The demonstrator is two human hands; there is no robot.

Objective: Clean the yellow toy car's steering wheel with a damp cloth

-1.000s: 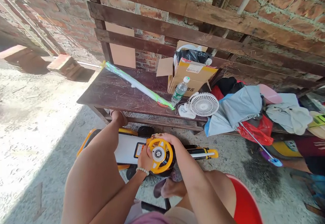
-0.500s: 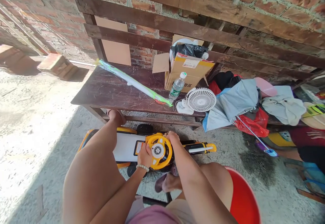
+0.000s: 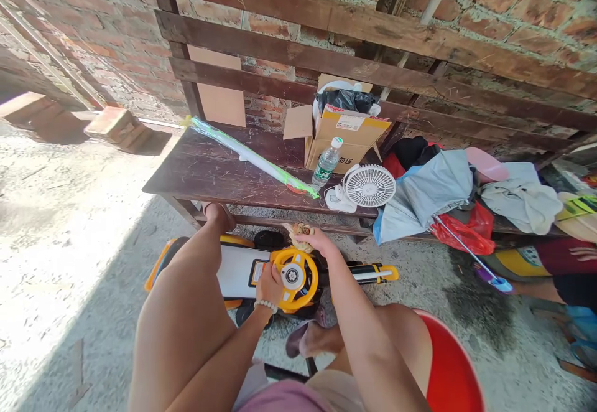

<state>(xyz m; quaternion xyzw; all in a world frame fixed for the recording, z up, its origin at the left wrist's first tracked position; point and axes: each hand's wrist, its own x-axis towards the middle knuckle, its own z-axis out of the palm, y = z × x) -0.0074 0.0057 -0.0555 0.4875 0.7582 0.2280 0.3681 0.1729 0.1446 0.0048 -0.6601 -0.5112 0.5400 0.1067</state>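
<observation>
Between my legs stands a yellow and white ride-on toy car (image 3: 242,269) with a yellow steering wheel (image 3: 298,305). My left hand (image 3: 269,285), a beaded bracelet at its wrist, is closed on the left side of the wheel's rim. Just above the far edge of the wheel, my right hand (image 3: 319,241) is wrapped round a crumpled beige and brown rag (image 3: 301,238). A black and yellow arm (image 3: 368,273) sticks out from the car's right end. My right forearm hides part of the car.
A dark wooden bench (image 3: 205,169) holds a wrapped long roll (image 3: 252,155), a water bottle (image 3: 326,163), a white fan (image 3: 370,186), a cardboard box (image 3: 345,141) and a silver umbrella (image 3: 424,182). I sit on a red stool (image 3: 452,362). Another person's hand (image 3: 583,253) shows at right.
My right hand has lifted from beside the far rim of the wheel, and the rag in it now shows. My left hand stays on the wheel. The view has shifted slightly.
</observation>
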